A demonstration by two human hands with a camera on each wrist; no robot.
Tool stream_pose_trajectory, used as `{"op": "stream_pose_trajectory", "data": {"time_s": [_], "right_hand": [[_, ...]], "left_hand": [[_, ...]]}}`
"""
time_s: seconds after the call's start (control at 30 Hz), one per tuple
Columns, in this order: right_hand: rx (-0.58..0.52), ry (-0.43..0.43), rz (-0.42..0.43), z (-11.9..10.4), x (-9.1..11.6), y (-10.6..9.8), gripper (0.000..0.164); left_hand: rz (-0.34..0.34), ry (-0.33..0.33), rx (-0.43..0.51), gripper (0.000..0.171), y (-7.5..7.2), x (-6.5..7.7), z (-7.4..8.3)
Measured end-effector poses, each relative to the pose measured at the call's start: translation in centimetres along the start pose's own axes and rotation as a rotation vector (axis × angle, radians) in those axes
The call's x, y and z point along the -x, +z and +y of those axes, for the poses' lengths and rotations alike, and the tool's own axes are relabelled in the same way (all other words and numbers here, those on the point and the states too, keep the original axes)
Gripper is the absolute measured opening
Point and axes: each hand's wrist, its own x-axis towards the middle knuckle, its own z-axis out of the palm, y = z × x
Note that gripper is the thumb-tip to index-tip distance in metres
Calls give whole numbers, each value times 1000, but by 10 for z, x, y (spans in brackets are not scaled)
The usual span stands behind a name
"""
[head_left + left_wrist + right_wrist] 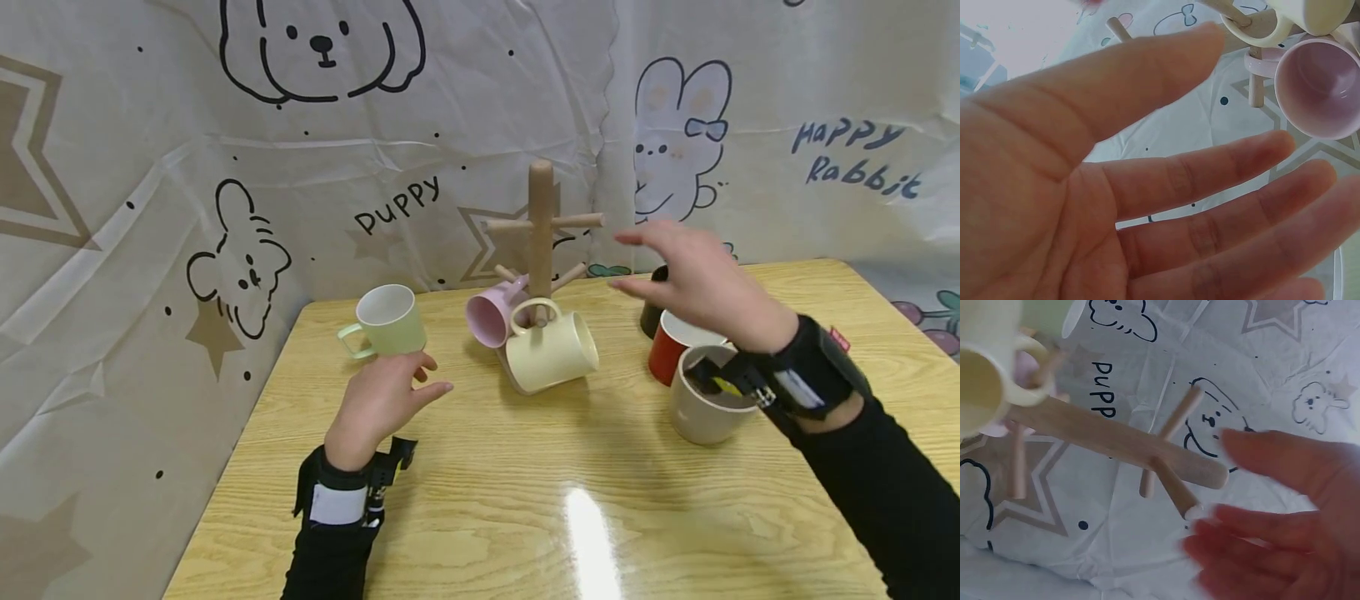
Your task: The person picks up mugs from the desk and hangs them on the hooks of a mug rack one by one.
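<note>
A wooden mug tree point(542, 196) stands at the back middle of the table. A pale yellow mug point(555, 354) hangs by its handle from a low front peg, its mouth tipped to the right. Beside it a pink mug point(491, 317) hangs on another low peg, mouth facing forward and left. My right hand point(697, 279) is raised right of the upper pegs, thumb and fingers spread with nothing between them. Fingers relaxed and holding nothing, my left hand point(384, 398) hovers just in front of a light green mug point(392, 321) standing upright at the left.
On the right, a beige mug point(708, 417) stands in front of a red mug point(663, 354) with a white inside, partly under my right forearm. A black mug point(654, 312) behind them is mostly hidden. A printed cloth point(480, 125) hangs behind the wooden table point(487, 517).
</note>
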Motion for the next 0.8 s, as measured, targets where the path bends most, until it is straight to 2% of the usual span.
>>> {"op": "stream_pose_trajectory", "data": {"time_s": [0.07, 0.17, 0.33, 0.43, 0.53, 0.63, 0.8], "right_hand": [[-93, -40, 12, 0, -23, -11, 50], [-231, -66, -36, 1, -59, -23, 56], [-392, -18, -253, 6, -104, -27, 55], [-443, -8, -350, 10, -121, -24, 52], [-507, -9, -397, 14, -134, -19, 51], [-610, -24, -433, 20, -143, -12, 48], [-789, -54, -539, 27, -153, 0, 41]], "left_hand": [[-5, -1, -2, 36, 0, 0, 0], [-12, -4, -1, 36, 0, 0, 1], [-19, -8, 4, 36, 0, 0, 1], [-15, -7, 4, 37, 0, 1, 0], [-10, -5, -3, 36, -1, 1, -1], [-6, -1, -10, 36, -1, 1, -1], [-8, -5, -8, 37, -1, 2, -3]]}}
